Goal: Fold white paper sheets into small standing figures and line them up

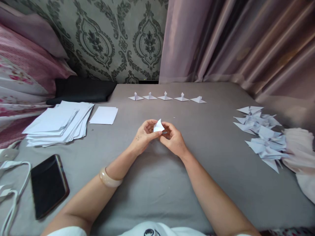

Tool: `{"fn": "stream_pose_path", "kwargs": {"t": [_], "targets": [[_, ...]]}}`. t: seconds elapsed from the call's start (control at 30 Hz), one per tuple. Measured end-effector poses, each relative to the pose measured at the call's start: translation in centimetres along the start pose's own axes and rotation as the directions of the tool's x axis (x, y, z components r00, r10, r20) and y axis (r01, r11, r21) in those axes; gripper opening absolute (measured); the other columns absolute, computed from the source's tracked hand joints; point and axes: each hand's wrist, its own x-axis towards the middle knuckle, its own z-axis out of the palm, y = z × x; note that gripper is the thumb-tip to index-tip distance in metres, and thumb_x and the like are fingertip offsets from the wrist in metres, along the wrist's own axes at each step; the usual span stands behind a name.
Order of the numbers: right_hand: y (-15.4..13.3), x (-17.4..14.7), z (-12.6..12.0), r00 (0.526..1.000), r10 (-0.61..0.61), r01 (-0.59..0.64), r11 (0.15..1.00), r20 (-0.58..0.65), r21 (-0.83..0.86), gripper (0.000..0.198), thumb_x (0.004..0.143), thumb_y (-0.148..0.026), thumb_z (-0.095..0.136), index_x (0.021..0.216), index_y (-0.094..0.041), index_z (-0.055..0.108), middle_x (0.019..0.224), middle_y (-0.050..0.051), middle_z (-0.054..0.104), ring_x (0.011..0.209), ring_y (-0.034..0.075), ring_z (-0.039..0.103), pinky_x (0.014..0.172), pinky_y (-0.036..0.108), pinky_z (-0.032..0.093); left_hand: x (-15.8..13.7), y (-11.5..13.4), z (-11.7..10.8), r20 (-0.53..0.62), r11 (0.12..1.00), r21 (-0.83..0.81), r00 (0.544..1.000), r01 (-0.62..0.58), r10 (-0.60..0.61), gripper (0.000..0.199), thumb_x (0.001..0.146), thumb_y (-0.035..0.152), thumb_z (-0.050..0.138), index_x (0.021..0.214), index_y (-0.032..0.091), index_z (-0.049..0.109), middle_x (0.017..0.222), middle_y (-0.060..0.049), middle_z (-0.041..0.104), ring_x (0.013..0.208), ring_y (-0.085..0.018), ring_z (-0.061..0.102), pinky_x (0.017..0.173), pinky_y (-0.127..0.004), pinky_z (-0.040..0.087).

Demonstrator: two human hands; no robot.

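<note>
Though small, sharp-peaked — smooth, folded white paper [158,126] in the pinch of both hands [144,137] [175,140].

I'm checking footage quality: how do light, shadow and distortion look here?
Head view: soft light, faint shading beside the left forearm; head view: mild sheen on the curtain; head view: stretched-looking edges; head view: creases of the folded paper unclear.

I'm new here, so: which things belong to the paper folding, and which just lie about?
Seemingly in use:
small folded paper, at left hand and right hand
five folded pieces
folded-paper heap
paper stack
smaller sheets

Seemingly lying about:
phone
white cables
black item
</note>
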Motion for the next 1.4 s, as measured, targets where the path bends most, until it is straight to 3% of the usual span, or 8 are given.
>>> {"fn": "stream_pose_path", "kwargs": {"t": [0.13,0.23,0.4,0.73,1.1,1.23,1.4], "targets": [[-0.6,0.1,-0.6,0.985,0.171,-0.170,0.950,0.020,0.263,0.029,0.078,-0.040,0.067,0.100,-0.022,0.065,0.094,0.003,0.068,0.085,0.016,0.063,0.071,0.030,0.052,-0.1,0.3,-0.1,0.029,0.997,0.056,0.998,-0.055,0.053,0.041,0.070,0.022,0.078,0.105,0.017,0.057,0.103,-0.006,0.063,0.098,-0.017,0.059,0.088,-0.032,0.047],[-0.8,0.2,-0.9,0.972,0.236,-0.218,0.901,-0.002,0.376,0.030,0.076,-0.047,0.069,0.089,-0.020,0.068,0.084,0.002,0.067,0.076,0.014,0.062,0.066,0.027,0.051,-0.3,0.6,0.0,0.061,0.994,0.074,0.996,-0.076,0.072,0.040,0.070,0.022,0.079,0.104,0.017,0.058,0.105,-0.007,0.063,0.100,-0.017,0.059,0.091,-0.033,0.047],[-0.8,0.4,-0.8,0.959,0.281,-0.246,0.870,-0.020,0.428,0.030,0.068,-0.042,0.078,0.085,-0.020,0.067,0.080,0.000,0.066,0.072,0.012,0.061,0.065,0.025,0.053,-0.4,0.7,0.3,0.121,0.988,0.094,0.987,-0.120,0.108,0.042,0.071,0.025,0.079,0.106,0.018,0.057,0.109,-0.008,0.063,0.102,-0.019,0.059,0.091,-0.034,0.047],[-1.2,0.3,-0.9,0.959,0.282,-0.234,0.852,-0.035,0.468,0.029,0.067,-0.037,0.079,0.087,-0.020,0.067,0.085,0.000,0.070,0.081,0.014,0.065,0.075,0.029,0.057,-0.5,0.9,0.2,0.138,0.988,0.078,0.983,-0.130,0.119,0.038,0.075,0.024,0.076,0.109,0.019,0.058,0.119,-0.010,0.062,0.112,-0.020,0.057,0.094,-0.034,0.047],[-1.1,0.3,-0.2,0.970,0.214,-0.173,0.942,-0.119,0.287,0.043,0.062,-0.032,0.078,0.098,-0.025,0.055,0.084,-0.001,0.067,0.078,0.016,0.066,0.071,0.033,0.056,-0.7,1.0,0.2,0.140,0.975,0.166,0.982,-0.151,0.129,0.039,0.077,0.032,0.073,0.109,0.019,0.056,0.137,-0.014,0.050,0.116,-0.025,0.055,0.085,-0.036,0.054],[-0.6,0.3,-0.4,0.982,0.140,-0.119,0.980,-0.128,0.159,0.039,0.065,-0.030,0.074,0.099,-0.025,0.057,0.084,-0.001,0.063,0.074,0.014,0.063,0.069,0.030,0.053,-0.7,0.9,0.0,0.172,0.961,0.216,0.976,-0.172,0.136,0.039,0.078,0.029,0.073,0.111,0.020,0.055,0.141,-0.014,0.047,0.127,-0.026,0.048,0.096,-0.037,0.047],[0.0,0.3,-0.8,0.979,0.077,-0.077,0.997,-0.191,0.010,0.028,0.069,-0.028,0.066,0.096,-0.024,0.061,0.094,0.002,0.065,0.081,0.015,0.063,0.075,0.030,0.051,-0.9,0.5,0.0,0.298,0.915,0.313,0.941,-0.256,0.161,0.050,0.075,0.026,0.076,0.119,0.021,0.053,0.143,-0.015,0.045,0.132,-0.027,0.044,0.110,-0.042,0.034]]}}
